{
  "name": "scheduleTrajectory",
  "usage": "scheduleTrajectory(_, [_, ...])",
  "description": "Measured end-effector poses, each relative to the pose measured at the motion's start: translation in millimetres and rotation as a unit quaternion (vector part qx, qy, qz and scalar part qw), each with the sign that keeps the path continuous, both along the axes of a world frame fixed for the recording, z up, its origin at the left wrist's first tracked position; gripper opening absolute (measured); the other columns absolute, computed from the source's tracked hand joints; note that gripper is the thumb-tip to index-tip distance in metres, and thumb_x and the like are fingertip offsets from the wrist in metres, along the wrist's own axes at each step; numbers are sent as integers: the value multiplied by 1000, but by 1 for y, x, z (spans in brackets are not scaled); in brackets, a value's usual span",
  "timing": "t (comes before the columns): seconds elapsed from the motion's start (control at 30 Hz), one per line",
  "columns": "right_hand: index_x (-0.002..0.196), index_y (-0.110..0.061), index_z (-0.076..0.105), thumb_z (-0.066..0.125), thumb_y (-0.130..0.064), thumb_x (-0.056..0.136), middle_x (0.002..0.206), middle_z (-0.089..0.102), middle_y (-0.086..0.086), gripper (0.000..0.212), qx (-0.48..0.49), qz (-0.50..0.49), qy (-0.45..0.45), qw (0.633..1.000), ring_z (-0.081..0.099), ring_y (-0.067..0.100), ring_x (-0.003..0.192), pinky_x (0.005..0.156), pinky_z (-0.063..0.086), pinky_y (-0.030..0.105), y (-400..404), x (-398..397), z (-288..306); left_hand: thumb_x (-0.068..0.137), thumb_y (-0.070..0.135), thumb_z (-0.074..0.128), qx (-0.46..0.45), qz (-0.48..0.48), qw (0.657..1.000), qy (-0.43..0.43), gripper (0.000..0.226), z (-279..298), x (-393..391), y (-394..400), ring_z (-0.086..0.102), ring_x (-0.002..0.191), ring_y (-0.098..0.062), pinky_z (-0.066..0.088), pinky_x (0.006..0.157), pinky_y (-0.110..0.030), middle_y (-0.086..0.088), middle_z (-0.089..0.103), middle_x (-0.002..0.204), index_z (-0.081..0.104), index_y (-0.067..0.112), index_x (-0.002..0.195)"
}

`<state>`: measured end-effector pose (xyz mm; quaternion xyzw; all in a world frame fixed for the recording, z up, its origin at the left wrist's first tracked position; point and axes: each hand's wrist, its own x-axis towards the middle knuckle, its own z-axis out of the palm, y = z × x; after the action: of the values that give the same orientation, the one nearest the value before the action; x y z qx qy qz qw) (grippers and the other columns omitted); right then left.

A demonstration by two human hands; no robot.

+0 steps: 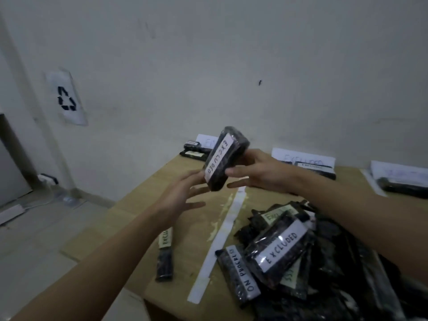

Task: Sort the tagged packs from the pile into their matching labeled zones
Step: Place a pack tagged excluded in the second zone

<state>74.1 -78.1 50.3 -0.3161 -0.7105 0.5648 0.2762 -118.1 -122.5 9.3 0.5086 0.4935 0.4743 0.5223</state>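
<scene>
Here, one pack lifted from the pile [312,258], tag read.
Left hand [183,193] open, fingers spread, touching the pack [225,158]; right hand [259,170] pinches it above the tabletop [143,223]. Tagged EXCLUDED. Looks light, slick film wrap, firm block: grip across the narrow sides. Matching sign [303,158] stands beyond.

White painted wall [231,54] fills upper half, scuffed; small dark mark [260,82] at 1 o'clock; white paper sheet with black recycling symbol [66,98] stuck on wall at 10 o'clock; white power strip [10,213] on pale tiled floor [41,239] at 9 o'clock; dark plug [48,178] near skirting above it.
</scene>
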Motion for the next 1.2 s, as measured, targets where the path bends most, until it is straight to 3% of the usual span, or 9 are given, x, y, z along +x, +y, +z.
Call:
scheduleTrajectory(0.1, [115,-7,58,66,-9,77,120,63,9,39,-67,-27,83,994,59,22,112,86,52,38,-7,29,6,93,28,49,-7,-48,994,-99,25,11,30,5,67,99,-21,57,75,-33,-1,69,110,61,21,114])
scheduleTrajectory(0.27, [120,1,53,66,1,74,115,62,19,48,-46,-148,177,972,63,32,101,88,53,43,-23,82,7,90,12,54,10,-66,984,-164,11,24,72,10,70,78,-17,58,66,-23,-7,71,94,61,11,98])
scheduleTrajectory(0.33, [124,-3,52,63,0,70,109,63,17,55,-17,-214,212,953,66,27,92,77,57,35,-30,104,6,89,8,55,24,-59,985,-160,8,26,83,12,69,67,-12,56,61,-20,-4,70,87,58,12,96])
scheduleTrajectory(0.47, [118,-7,55,64,-1,70,106,64,18,48,11,-275,197,941,66,25,88,80,57,32,-46,142,3,89,7,56,57,-67,991,-104,32,26,98,18,66,82,-18,57,65,-20,-11,65,104,49,2,120])
scheduleTrajectory(0.67, [107,-6,60,65,-1,68,94,66,15,40,34,-303,169,937,67,24,80,74,57,29,-68,171,1,89,5,55,78,-106,988,-83,29,30,122,16,66,82,-17,58,69,-22,-7,66,95,52,5,118])
scheduleTrajectory(0.77, [116,-11,57,69,-7,73,93,64,9,44,67,-340,107,932,67,22,81,74,57,31,-75,179,3,90,4,54,84,-124,986,-69,28,33,136,12,66,82,-17,58,68,-23,-6,66,93,52,7,117])
scheduleTrajectory(0.97, [131,-25,46,73,-37,76,113,54,-5,62,282,-372,-252,848,56,12,99,78,44,24,-80,183,16,90,12,56,183,-128,973,51,27,52,167,14,63,98,-23,58,76,-36,-7,58,108,58,23,114])
scheduleTrajectory(1.03, [133,-24,44,71,-34,78,118,53,-3,62,337,-363,-267,827,54,11,101,81,44,24,-78,180,29,88,14,59,249,-134,954,105,34,64,180,16,62,101,-23,56,81,-37,-4,58,108,53,24,119])
scheduleTrajectory(1.2, [128,-23,50,70,-17,82,114,60,1,51,338,-354,-189,851,60,15,98,82,51,24,-73,173,53,79,15,71,312,-165,921,164,69,89,211,25,61,105,-20,50,91,-36,-6,64,111,34,15,137])
